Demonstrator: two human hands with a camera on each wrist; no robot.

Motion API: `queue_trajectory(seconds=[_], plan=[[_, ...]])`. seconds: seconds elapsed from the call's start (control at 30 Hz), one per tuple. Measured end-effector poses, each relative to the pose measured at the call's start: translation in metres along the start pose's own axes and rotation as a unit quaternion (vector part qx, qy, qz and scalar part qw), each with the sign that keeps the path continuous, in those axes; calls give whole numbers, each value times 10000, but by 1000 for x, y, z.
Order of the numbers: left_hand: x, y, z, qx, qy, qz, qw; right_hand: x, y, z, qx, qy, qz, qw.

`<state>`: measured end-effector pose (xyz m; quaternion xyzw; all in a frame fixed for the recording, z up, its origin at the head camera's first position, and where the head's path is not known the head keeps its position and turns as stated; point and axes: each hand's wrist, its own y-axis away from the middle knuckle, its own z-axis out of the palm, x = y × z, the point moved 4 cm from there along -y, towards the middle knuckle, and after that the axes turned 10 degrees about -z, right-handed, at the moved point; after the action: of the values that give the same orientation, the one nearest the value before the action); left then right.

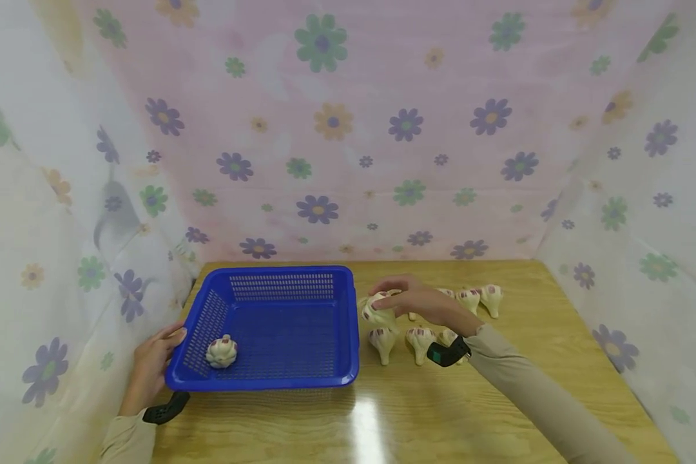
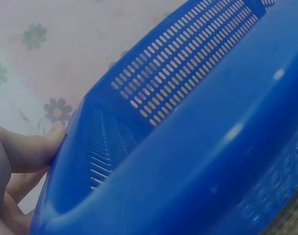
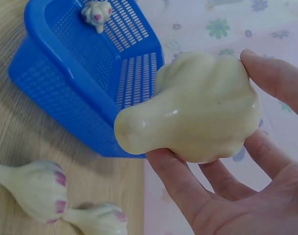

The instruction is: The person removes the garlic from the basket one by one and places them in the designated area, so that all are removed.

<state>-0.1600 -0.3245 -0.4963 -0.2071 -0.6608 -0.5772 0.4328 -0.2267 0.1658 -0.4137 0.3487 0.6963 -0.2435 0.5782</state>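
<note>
My right hand (image 1: pixel 408 299) grips a garlic bulb (image 3: pixel 202 105) between thumb and fingers, lifted beside the right rim of a blue plastic basket (image 1: pixel 261 385). The bulb is cream-coloured, with a thick neck that points toward the basket in the right wrist view. At the basket's left side my left hand (image 1: pixel 153 361) holds the rim, its thumb (image 2: pixel 34 149) against the edge. Another garlic bulb (image 1: pixel 222 352) lies inside the basket, near the front left corner.
Several garlic bulbs with purple marks, such as one at the near left (image 1: pixel 385 341) and one at the far right (image 1: pixel 491 298), lie in two rows on the wooden table (image 1: pixel 533 348). Flowered cloth (image 1: pixel 359 129) encloses the back and both sides.
</note>
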Motion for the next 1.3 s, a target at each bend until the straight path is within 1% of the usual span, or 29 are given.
queue_trajectory(seconds=[0.1, 0.27, 0.43, 0.67, 0.8, 1.0, 1.13, 1.3], plan=[[0, 1, -1, 36, 43, -2, 10000, 1, 8, -7, 45, 18, -8, 10000], [-1, 2, -3, -4, 28, 7, 10000, 8, 19, -16, 163, 47, 121, 9998], [-1, 2, -6, 4, 66, -22, 10000, 13, 31, -22, 262, -24, 85, 9996], [1, -1, 2, -189, 115, -48, 9997, 19, 57, -37, 475, 65, 71, 9988], [1, -2, 5, -119, 80, -26, 9999, 23, 71, -46, 645, 132, 112, 9978], [-2, -1, 3, -104, -96, -44, 9999, 34, 89, -58, 989, 151, 330, 9944], [-3, 1, 1, -147, 49, -78, 9998, 41, 101, -65, 1099, 172, 362, 9931], [2, 4, 2, -182, 256, -89, 9995, 48, 117, -73, 1263, 203, 480, 9906]])
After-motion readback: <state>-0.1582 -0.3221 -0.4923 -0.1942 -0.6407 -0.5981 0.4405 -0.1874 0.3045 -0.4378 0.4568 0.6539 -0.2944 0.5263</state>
